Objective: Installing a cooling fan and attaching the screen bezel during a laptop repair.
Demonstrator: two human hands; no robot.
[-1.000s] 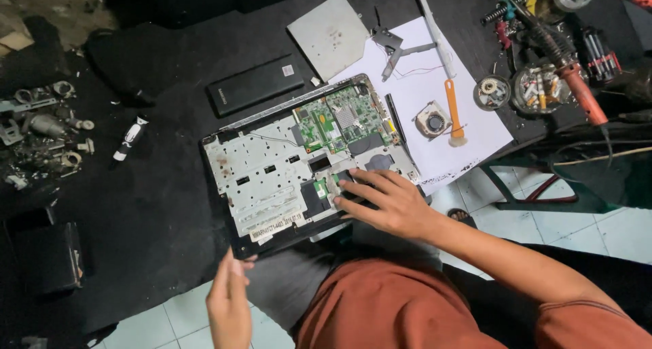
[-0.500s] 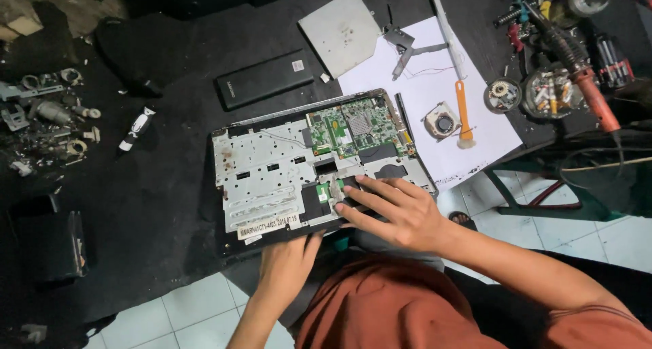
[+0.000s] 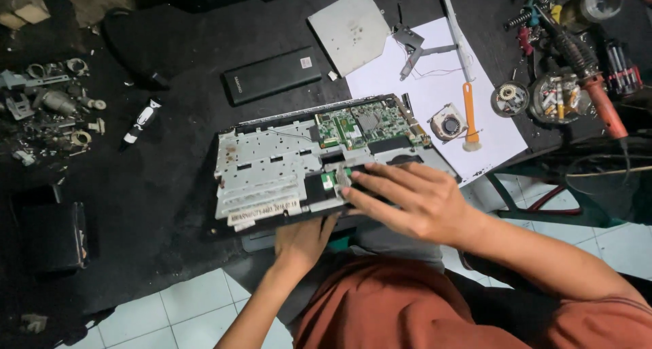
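Observation:
An opened laptop base (image 3: 272, 169) lies on the black table, its silver metal frame on the left and a green circuit board (image 3: 363, 125) at the upper right. My right hand (image 3: 407, 199) rests flat on the laptop's lower right part, fingers spread and pointing left over a small dark component. My left hand (image 3: 302, 243) grips the laptop's near edge from below, fingers tucked under it.
A white paper sheet (image 3: 435, 84) holds a small fan (image 3: 447, 126), an orange-handled brush (image 3: 470, 114) and a metal bracket. A black battery pack (image 3: 272, 75), a grey drive plate (image 3: 350, 29), metal parts at far left (image 3: 51, 108), tools at upper right (image 3: 577, 57).
My left hand rose from beside my lap and took hold of the laptop's near edge. My right hand stayed on the laptop's right part.

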